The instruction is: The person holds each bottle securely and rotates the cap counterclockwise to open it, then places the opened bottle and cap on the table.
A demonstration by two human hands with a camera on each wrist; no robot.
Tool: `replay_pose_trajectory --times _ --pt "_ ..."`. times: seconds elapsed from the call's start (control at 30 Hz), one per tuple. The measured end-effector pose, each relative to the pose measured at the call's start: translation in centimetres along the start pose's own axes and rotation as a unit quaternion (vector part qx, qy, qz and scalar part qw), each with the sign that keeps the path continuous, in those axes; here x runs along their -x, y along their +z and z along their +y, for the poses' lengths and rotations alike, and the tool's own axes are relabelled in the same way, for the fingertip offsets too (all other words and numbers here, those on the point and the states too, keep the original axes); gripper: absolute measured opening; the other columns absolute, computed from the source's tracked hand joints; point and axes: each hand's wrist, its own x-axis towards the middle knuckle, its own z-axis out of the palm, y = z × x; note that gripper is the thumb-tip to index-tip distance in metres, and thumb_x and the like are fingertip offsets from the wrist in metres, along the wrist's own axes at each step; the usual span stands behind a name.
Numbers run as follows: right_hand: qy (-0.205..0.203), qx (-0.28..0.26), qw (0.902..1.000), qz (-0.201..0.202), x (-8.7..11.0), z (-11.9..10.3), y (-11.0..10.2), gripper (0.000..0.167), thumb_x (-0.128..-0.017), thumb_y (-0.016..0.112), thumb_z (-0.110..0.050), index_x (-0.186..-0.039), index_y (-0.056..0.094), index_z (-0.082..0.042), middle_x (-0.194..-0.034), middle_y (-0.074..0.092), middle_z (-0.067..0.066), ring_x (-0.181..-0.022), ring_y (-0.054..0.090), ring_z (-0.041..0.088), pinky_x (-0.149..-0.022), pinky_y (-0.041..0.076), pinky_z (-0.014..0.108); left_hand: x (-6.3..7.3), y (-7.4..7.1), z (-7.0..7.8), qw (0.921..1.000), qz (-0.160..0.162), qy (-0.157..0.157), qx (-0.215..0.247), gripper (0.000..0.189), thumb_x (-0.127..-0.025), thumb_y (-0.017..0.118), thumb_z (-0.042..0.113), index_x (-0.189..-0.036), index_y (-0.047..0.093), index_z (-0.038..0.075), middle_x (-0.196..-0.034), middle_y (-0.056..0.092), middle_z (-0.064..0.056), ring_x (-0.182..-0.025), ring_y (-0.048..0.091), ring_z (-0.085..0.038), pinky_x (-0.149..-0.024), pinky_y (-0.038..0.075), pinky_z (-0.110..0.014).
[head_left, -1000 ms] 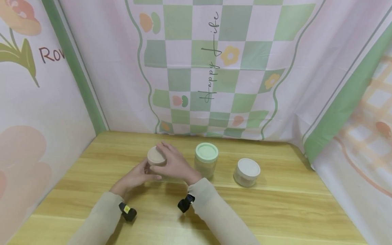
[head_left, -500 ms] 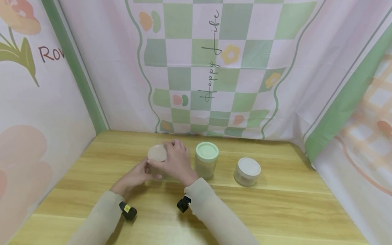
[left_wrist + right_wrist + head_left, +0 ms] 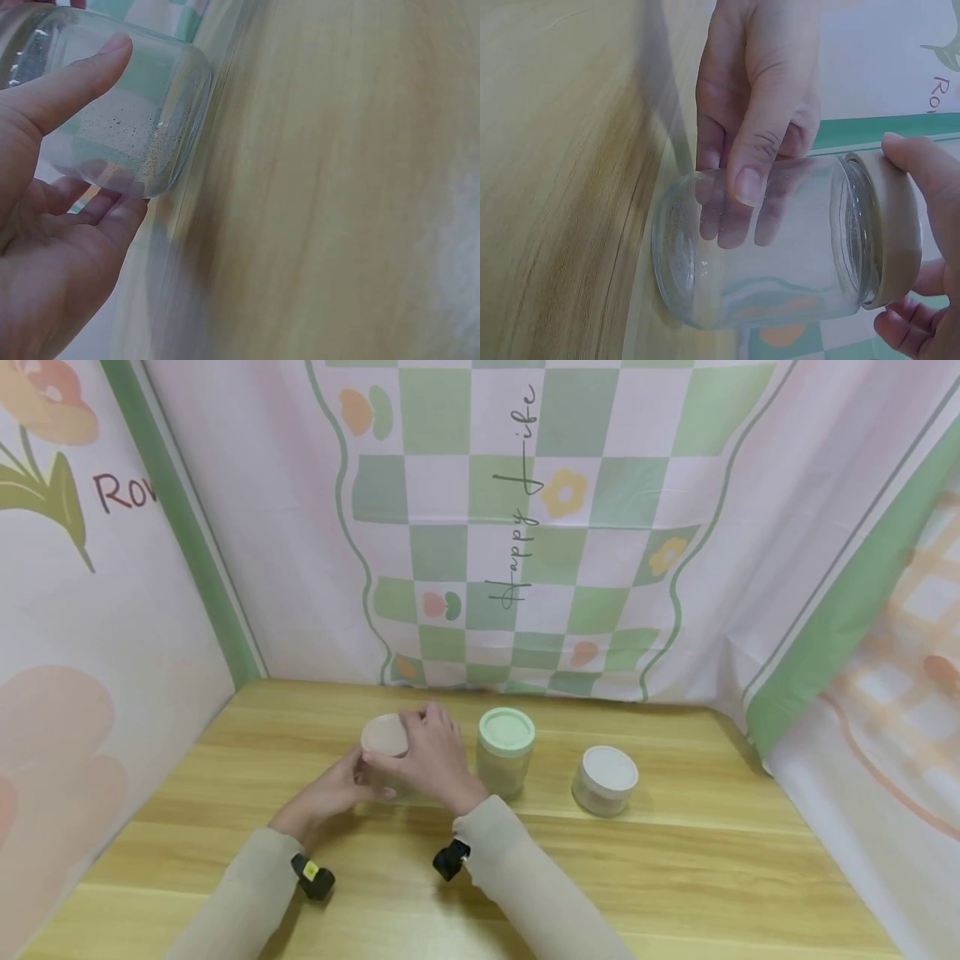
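Observation:
A clear glass jar (image 3: 795,232) with a beige lid (image 3: 385,735) stands upright on the left half of the table. My left hand (image 3: 330,797) holds the glass body, thumb on the near side and fingers curled round behind, as the left wrist view shows. With my right hand (image 3: 435,760) I grip the lid by its rim, thumb at the front and fingers at the far right side. The lid sits on the jar's mouth in the right wrist view. Through the glass (image 3: 127,127), small specks or droplets show near the bottom.
Right of my hands stands a taller jar with a mint-green lid (image 3: 507,732), close to my right hand. Farther right is a short jar with a white lid (image 3: 609,771). A printed curtain (image 3: 517,527) hangs behind the wooden table (image 3: 697,877).
My right hand has turned on the lid: its fingers have shifted from over the top to the far right rim, its thumb along the front. The left hand keeps its hold on the glass.

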Motion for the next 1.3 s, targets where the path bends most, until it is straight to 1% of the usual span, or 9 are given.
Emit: replay_pose_trajectory --times 0.13,0.3,0.5,0.67,0.77,0.87,1.03,1.13,1.3 --pt "-0.002 -0.046 0.9989 -0.011 0.1 0.3 -0.3 0.081 -0.084 0.068 -0.067 -0.139 0.058 -0.007 -0.127 0.051 0.009 -0.11 0.046 0.02 -0.089 0.042 0.038 0.0 0.0 0.0 0.9999 -0.001 -0.002 0.01 0.103 -0.086 0.08 0.023 -0.161 0.01 0.015 -0.165 0.016 -0.014 -0.147 0.016 -0.044 -0.111 0.012 -0.073" --pt "0.0 -0.11 0.9936 -0.028 0.2 0.7 -0.4 0.08 -0.084 0.072 -0.061 -0.142 0.056 -0.007 -0.135 0.048 0.009 -0.117 0.043 0.022 -0.089 0.044 0.037 -0.1 0.0 -0.1 0.9998 -0.001 -0.003 0.018 0.102 -0.086 0.08 0.022 -0.161 0.011 0.016 -0.163 0.02 -0.013 -0.146 0.021 -0.043 -0.111 0.016 -0.073" --pt "-0.017 -0.148 0.9875 -0.05 0.3 1.1 -0.6 0.074 -0.087 0.075 -0.049 -0.144 0.054 -0.007 -0.139 0.046 0.011 -0.123 0.043 0.026 -0.093 0.048 0.04 -0.1 0.0 -0.3 0.9999 -0.003 0.005 0.015 0.101 -0.087 0.079 0.021 -0.161 0.011 0.013 -0.162 0.022 -0.017 -0.144 0.025 -0.045 -0.11 0.02 -0.073" --pt "-0.021 -0.178 0.9815 -0.066 0.4 1.3 -0.5 0.072 -0.089 0.073 -0.042 -0.147 0.05 -0.006 -0.143 0.045 0.012 -0.125 0.043 0.026 -0.094 0.048 0.04 0.0 0.0 -0.3 0.9996 -0.01 0.017 0.018 0.099 -0.088 0.078 0.019 -0.161 0.01 0.011 -0.162 0.021 -0.017 -0.144 0.025 -0.046 -0.11 0.02 -0.073" --pt "-0.021 -0.189 0.9787 -0.076 0.3 1.4 -0.5 0.07 -0.09 0.071 -0.038 -0.149 0.048 -0.007 -0.146 0.043 0.012 -0.128 0.041 0.026 -0.096 0.048 0.041 0.0 0.0 -0.2 0.9994 -0.015 0.027 0.019 0.098 -0.089 0.077 0.018 -0.161 0.01 0.012 -0.162 0.02 -0.016 -0.144 0.023 -0.046 -0.109 0.019 -0.074" --pt "-0.02 -0.199 0.9759 -0.086 0.3 1.5 -0.4 0.069 -0.09 0.068 -0.033 -0.151 0.045 -0.009 -0.15 0.04 0.011 -0.132 0.038 0.026 -0.1 0.046 0.042 -0.1 0.0 -0.2 0.999 -0.019 0.036 0.018 0.098 -0.089 0.077 0.016 -0.161 0.01 0.013 -0.163 0.018 -0.016 -0.145 0.02 -0.046 -0.108 0.016 -0.076" --pt "-0.018 -0.214 0.9719 -0.097 0.3 1.5 -0.5 0.07 -0.089 0.063 -0.028 -0.153 0.041 -0.009 -0.155 0.036 0.009 -0.137 0.034 0.026 -0.106 0.042 0.046 -0.2 0.0 -0.4 0.9991 -0.017 0.036 0.013 0.098 -0.089 0.077 0.017 -0.161 0.011 0.013 -0.163 0.017 -0.016 -0.146 0.017 -0.045 -0.108 0.012 -0.076" --pt "-0.015 -0.211 0.9726 -0.096 0.3 1.4 -0.4 0.069 -0.09 0.063 -0.031 -0.153 0.041 -0.011 -0.156 0.036 0.01 -0.137 0.035 0.027 -0.105 0.042 0.047 -0.2 -0.1 -0.4 0.9992 -0.017 0.035 0.008 0.099 -0.089 0.077 0.017 -0.161 0.01 0.013 -0.164 0.016 -0.016 -0.146 0.016 -0.046 -0.109 0.012 -0.076" --pt "-0.007 -0.205 0.9751 -0.086 0.3 1.0 -0.4 0.072 -0.092 0.068 -0.044 -0.153 0.043 -0.015 -0.156 0.036 0.012 -0.137 0.036 0.029 -0.101 0.046 0.048 -0.1 -0.1 -0.2 0.9995 -0.016 0.027 0.004 0.1 -0.089 0.077 0.019 -0.161 0.009 0.013 -0.165 0.014 -0.015 -0.147 0.013 -0.047 -0.108 0.012 -0.077"
